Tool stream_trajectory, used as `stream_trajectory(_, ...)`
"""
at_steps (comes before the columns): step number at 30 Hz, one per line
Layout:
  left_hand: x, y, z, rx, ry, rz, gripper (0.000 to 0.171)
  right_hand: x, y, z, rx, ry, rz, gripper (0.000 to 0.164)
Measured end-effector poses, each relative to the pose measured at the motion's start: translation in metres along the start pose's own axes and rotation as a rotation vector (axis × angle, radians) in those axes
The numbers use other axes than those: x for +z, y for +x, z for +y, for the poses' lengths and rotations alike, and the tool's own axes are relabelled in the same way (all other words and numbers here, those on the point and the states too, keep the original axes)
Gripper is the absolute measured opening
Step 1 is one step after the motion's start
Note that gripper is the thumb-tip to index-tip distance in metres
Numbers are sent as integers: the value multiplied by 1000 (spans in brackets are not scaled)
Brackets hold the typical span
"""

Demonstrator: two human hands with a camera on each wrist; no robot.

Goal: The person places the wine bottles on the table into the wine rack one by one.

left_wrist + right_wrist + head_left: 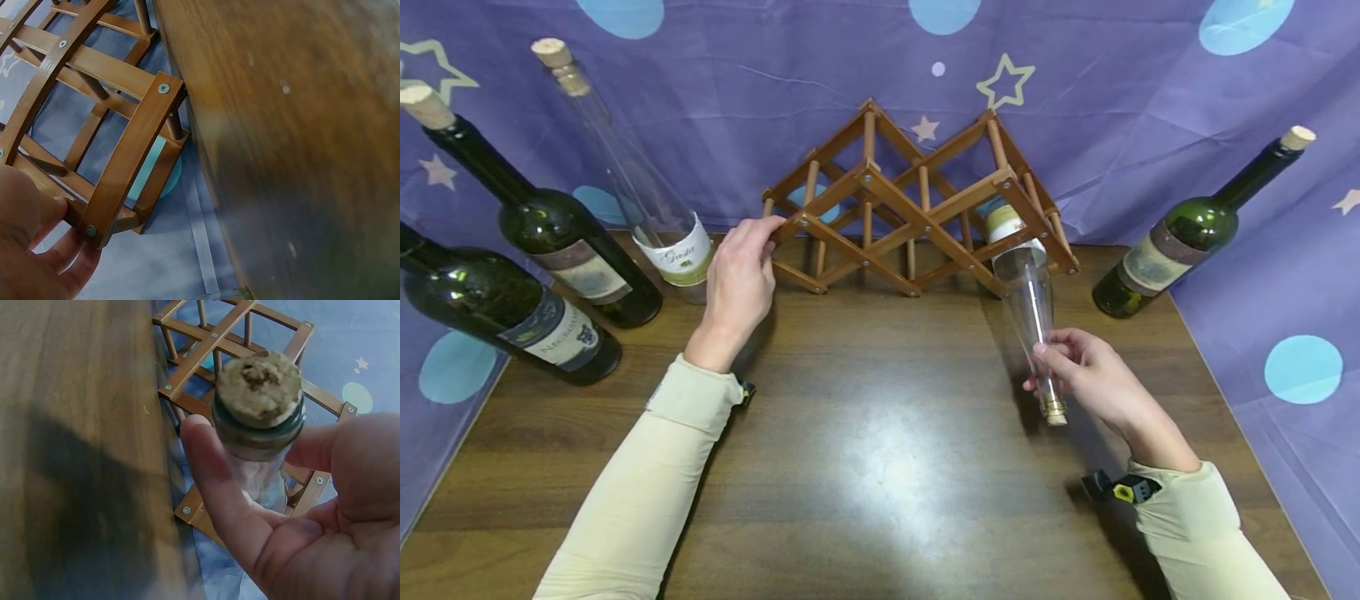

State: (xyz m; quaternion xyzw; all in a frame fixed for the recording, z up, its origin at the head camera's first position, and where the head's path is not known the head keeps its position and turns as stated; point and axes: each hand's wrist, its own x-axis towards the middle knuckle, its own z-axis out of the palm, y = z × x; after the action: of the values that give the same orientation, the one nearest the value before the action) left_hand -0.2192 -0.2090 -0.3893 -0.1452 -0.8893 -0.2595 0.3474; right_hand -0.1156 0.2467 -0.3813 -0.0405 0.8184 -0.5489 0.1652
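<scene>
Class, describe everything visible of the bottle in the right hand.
The bottle is clear, apparently glass, with a white and yellowish-green label near its base and a cork in its mouth. Its neck points toward the person, its base inside the right end of the wooden rack. The right hand grips its neck.

rack (928, 227) on table (880, 358), before cloth (820, 50)

Purple starry cloth (820, 50), wooden table (820, 367), light glare (891, 462)
</scene>
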Motion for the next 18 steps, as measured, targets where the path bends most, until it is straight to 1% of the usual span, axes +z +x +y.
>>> stream_trajectory(5,1,0,0,5,0,6,33,-2,6,-4,-7,20,-5,54)
stream_trajectory(12,0,1,0,7,3,6,33,-5,16,-9,4,18,5,55)
stream_trajectory(18,0,1,1,1,0,5,33,-6,24,-7,11,23,6,57)
